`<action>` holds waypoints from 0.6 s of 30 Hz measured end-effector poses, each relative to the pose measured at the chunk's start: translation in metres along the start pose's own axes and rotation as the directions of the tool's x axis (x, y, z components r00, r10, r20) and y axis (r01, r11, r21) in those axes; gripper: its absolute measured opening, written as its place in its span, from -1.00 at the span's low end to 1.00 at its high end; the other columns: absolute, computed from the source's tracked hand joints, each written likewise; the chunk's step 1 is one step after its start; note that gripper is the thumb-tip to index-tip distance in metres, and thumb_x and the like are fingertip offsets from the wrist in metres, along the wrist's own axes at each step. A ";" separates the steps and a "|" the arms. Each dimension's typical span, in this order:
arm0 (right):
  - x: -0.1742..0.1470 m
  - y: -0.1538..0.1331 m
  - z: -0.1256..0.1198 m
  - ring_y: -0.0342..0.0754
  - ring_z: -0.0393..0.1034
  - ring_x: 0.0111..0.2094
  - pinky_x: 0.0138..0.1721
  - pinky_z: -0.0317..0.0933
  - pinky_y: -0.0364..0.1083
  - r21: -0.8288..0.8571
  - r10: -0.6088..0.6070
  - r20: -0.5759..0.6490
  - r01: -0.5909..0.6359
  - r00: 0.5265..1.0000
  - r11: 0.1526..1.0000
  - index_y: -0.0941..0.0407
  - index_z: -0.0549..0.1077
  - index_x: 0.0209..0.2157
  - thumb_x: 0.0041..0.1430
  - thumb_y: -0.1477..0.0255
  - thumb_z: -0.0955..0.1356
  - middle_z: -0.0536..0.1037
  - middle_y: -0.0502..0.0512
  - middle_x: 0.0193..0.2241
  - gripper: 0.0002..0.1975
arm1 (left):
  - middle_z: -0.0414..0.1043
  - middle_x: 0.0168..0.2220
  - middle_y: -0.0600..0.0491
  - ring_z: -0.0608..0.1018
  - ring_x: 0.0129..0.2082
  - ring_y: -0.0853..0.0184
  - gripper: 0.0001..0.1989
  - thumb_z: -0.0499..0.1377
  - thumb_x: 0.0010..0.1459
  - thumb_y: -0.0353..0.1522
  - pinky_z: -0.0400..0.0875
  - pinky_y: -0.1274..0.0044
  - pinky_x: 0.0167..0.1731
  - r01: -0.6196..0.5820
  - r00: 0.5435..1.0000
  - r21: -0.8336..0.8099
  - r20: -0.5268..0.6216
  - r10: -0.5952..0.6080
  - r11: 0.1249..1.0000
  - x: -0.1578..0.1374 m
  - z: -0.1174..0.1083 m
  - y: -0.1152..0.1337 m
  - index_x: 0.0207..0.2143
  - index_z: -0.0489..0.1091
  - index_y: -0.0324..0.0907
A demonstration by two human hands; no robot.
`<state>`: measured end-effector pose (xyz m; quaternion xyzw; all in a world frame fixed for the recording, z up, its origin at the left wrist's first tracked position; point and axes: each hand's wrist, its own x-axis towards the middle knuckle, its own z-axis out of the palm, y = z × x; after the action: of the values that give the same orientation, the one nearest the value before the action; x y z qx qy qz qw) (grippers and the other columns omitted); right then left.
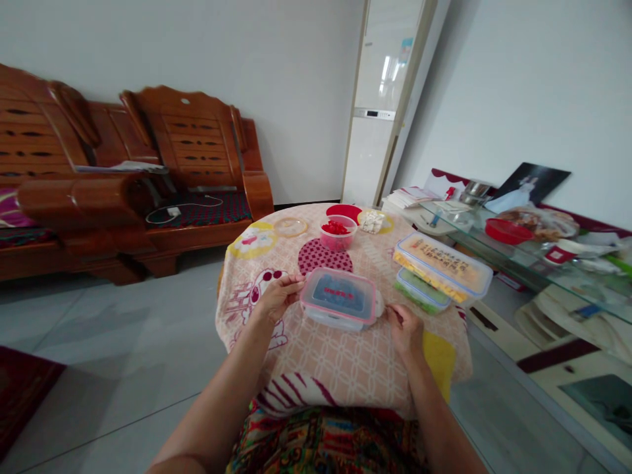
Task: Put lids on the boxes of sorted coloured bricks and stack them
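Observation:
A clear plastic food container (340, 319) with blue contents and a pink-edged lid (340, 289) lies in front of me on the round table. At its left end, my left hand (280, 297) grips the edge between thumb and fingers. My right hand (405, 328) has its fingers closed at the opposite end, by the lid's side clip (379, 305), which sticks outward. Behind the container stands a round tub (338, 238) with red pieces in it. On the right, a container of yellow pieces (442, 263) rests on one with green contents (421, 291).
A patterned cloth (316, 355) covers the table. Toward its far side are a round clear lid (290, 227), a red lid (343, 212) and a white pile (372, 221). A cluttered glass-topped cabinet (557, 276) borders the right; wooden chairs (192, 151) stand at the left.

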<state>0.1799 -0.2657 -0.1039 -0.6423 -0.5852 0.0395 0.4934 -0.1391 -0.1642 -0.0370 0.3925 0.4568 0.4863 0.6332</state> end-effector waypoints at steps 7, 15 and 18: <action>-0.001 -0.001 0.000 0.03 0.53 -0.36 -0.29 0.34 -0.06 0.006 0.006 -0.005 -0.006 1.000 1.000 0.10 0.62 -0.33 0.24 0.28 0.28 0.67 0.17 -0.37 -0.69 | 0.50 -0.41 0.07 0.51 -0.46 0.43 -0.55 0.49 -0.30 -0.21 0.46 0.60 -0.44 -0.107 0.993 0.092 -0.030 0.111 0.990 0.000 0.000 -0.005 -0.37 0.49 -0.26; -0.002 -0.009 -0.005 -0.01 0.47 -0.42 -0.31 0.31 -0.09 0.019 0.038 -0.002 -0.038 0.999 0.999 0.14 0.61 -0.34 0.32 0.21 0.25 0.63 0.15 -0.44 -0.61 | 0.57 -0.33 -0.01 0.54 -0.43 0.37 -0.34 0.45 -0.24 -0.04 0.40 0.59 -0.45 -0.165 0.986 0.233 -0.002 0.170 0.958 0.000 0.008 -0.008 -0.13 0.51 -0.26; -0.003 -0.014 -0.005 0.04 0.52 -0.35 -0.25 0.37 -0.04 0.080 0.085 -0.032 -0.082 0.996 0.993 0.16 0.63 -0.21 0.33 0.12 0.26 0.67 0.21 -0.36 -0.55 | 0.58 -0.32 -0.05 0.56 -0.40 0.33 -0.38 0.42 -0.18 -0.05 0.40 0.56 -0.41 -0.234 0.969 0.280 -0.005 0.245 0.931 0.003 0.013 -0.014 -0.14 0.52 -0.28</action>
<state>0.1721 -0.2737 -0.0928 -0.6469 -0.5470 0.0717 0.5265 -0.1223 -0.1645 -0.0468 0.5203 0.4815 0.4988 0.4987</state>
